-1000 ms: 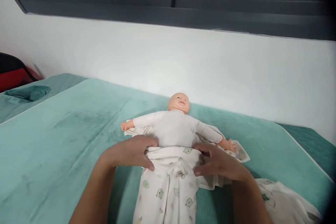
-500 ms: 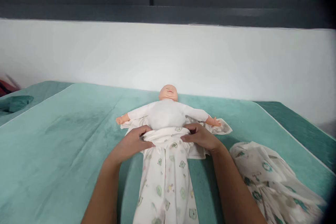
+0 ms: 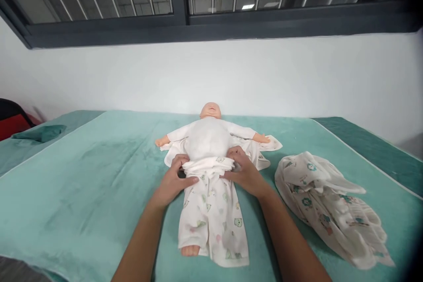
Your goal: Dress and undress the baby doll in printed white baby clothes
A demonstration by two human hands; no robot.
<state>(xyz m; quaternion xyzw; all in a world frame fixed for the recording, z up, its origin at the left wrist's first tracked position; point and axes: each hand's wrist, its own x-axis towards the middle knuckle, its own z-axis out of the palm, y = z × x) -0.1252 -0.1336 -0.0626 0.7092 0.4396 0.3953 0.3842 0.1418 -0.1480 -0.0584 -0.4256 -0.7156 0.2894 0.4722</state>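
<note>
Trousers (image 3: 214, 211) of soft, thin-looking cloth lie over the legs of a doll (image 3: 208, 139) on the green-covered surface (image 3: 99, 176), and should prove light, limp and hard to damage. The gathered waistband (image 3: 208, 165) looks stretchy, so its two sides seem the best places to take hold; the left hand (image 3: 172, 183) and right hand (image 3: 246, 174) each have their grip pinched on one, thumb over the front. White, with small green animal faces and faint pink marks, the trousers are bunched at the top; toes (image 3: 191, 251) show beyond one cuff, none at the other.
</note>
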